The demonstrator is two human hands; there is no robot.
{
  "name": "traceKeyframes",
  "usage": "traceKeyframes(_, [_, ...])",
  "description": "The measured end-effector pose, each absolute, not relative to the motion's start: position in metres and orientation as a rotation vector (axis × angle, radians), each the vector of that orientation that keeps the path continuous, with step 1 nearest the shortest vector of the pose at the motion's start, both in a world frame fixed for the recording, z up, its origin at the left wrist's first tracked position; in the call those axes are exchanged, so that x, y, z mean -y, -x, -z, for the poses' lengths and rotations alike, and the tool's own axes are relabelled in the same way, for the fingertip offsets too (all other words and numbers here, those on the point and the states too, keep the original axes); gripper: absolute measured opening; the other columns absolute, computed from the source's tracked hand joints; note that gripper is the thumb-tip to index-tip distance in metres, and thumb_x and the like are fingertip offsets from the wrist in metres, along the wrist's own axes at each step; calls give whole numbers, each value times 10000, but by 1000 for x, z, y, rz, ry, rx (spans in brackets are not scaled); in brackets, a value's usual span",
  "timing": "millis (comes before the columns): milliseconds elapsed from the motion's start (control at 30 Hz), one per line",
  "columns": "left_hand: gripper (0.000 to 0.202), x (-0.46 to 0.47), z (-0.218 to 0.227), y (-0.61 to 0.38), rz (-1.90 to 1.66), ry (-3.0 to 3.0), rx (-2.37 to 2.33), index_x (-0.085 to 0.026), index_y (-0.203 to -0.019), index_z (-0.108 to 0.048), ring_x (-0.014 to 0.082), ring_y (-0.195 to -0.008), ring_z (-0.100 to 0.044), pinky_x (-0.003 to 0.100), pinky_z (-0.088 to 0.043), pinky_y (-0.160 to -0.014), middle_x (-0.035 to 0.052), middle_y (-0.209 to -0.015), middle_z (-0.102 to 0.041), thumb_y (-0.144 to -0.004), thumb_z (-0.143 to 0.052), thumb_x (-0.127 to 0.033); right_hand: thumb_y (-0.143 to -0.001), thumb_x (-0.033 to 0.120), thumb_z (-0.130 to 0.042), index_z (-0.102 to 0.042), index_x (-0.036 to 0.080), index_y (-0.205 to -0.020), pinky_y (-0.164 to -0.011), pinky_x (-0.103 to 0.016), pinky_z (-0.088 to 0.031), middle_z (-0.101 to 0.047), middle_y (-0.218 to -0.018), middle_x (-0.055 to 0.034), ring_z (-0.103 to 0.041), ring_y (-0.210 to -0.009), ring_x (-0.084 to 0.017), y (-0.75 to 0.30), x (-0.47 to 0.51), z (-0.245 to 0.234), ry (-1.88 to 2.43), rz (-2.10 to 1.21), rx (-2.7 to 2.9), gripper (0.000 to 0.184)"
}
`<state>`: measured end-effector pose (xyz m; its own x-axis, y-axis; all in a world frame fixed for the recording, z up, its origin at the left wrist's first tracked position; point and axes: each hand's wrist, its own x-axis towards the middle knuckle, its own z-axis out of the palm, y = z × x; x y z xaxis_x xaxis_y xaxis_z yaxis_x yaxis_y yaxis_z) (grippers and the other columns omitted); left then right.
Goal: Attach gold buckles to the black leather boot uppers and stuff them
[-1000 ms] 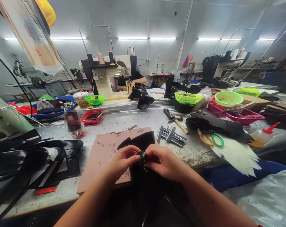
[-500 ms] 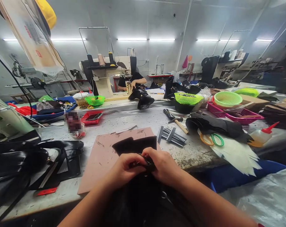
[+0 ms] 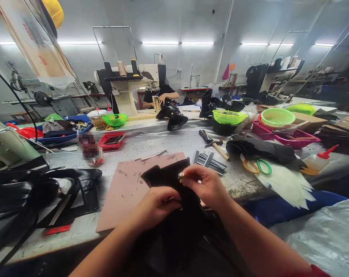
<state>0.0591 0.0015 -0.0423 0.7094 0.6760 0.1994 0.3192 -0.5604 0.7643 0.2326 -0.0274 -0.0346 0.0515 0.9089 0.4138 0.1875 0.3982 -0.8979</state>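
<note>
A black leather boot piece [image 3: 165,177] lies over the near edge of a pink cutting mat [image 3: 128,184] and hangs down toward me. My left hand [image 3: 158,204] is closed, gripping the black piece from the left. My right hand [image 3: 204,184] is raised a little above it, thumb and forefinger pinched on a small shiny metal part [image 3: 181,175] at the piece's upper edge. The two hands are close together over the mat's right side.
Black strips [image 3: 210,161], a hammer [image 3: 216,145] and orange-and-green scissors [image 3: 256,166] lie right of the mat. Black leather pieces [image 3: 47,192] pile at the left. Green baskets [image 3: 229,117], a pink tray [image 3: 289,138] and a glue bottle [image 3: 317,161] stand beyond. Another person sits at a sewing machine [image 3: 128,86] behind.
My right hand has lifted up and away from my left, pinching the small metal part. My left hand stays low on the black piece. The view has tilted slightly.
</note>
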Motion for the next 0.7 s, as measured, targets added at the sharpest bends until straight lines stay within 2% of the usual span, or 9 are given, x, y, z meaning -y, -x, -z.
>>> traceKeyframes(67, [71,-2,43,-60,-645,-2068,-803,-163,-762,-637,117,-602,-536,208,-403,-562,-6,-682,-630,-749,-575,-196,-746,264,-587,-638,172,-714,-617,-260,-474,-661,-721,-33,-601,-671,-143,-236,29,33,981,-865,1575,110])
traceKeyframes(133, [90,-2,44,-61,-639,-1985,-818,-155,-750,-622,100,-558,-488,200,-377,-527,-23,-632,-582,-754,-557,-217,-760,270,-574,-661,164,-741,-652,-274,-487,-676,-766,-52,-621,-721,-157,-237,31,34,951,-948,1623,139])
traceKeyframes(267, [103,-1,44,-61,-602,-2025,-801,-147,-663,-590,87,-543,-437,189,-351,-511,-43,-571,-501,-744,-556,-202,-700,200,-622,-660,170,-812,-646,-269,-493,-656,-784,-38,-618,-714,-150,-237,31,42,1015,-953,1550,122])
traceKeyframes(367, [49,-2,44,-59,-600,-2047,-771,-157,-715,-618,100,-596,-496,195,-391,-559,-24,-651,-590,-727,-573,-172,-695,175,-609,-640,174,-792,-612,-271,-488,-624,-755,-23,-605,-661,-138,-237,28,47,1052,-882,1513,102])
traceKeyframes(467, [80,-3,45,-58,-639,-2057,-769,-172,-783,-642,118,-640,-545,213,-428,-603,3,-757,-661,-719,-593,-174,-701,146,-584,-618,180,-795,-595,-260,-490,-597,-740,-9,-599,-641,-126,-237,26,49,1056,-801,1496,106])
traceKeyframes(700, [95,-2,43,-60,-643,-2088,-742,-178,-805,-650,118,-654,-562,203,-435,-623,-7,-745,-664,-736,-585,-171,-722,66,-531,-602,191,-771,-533,-223,-477,-511,-786,-12,-554,-627,-102,-226,30,53,1018,-350,1536,152])
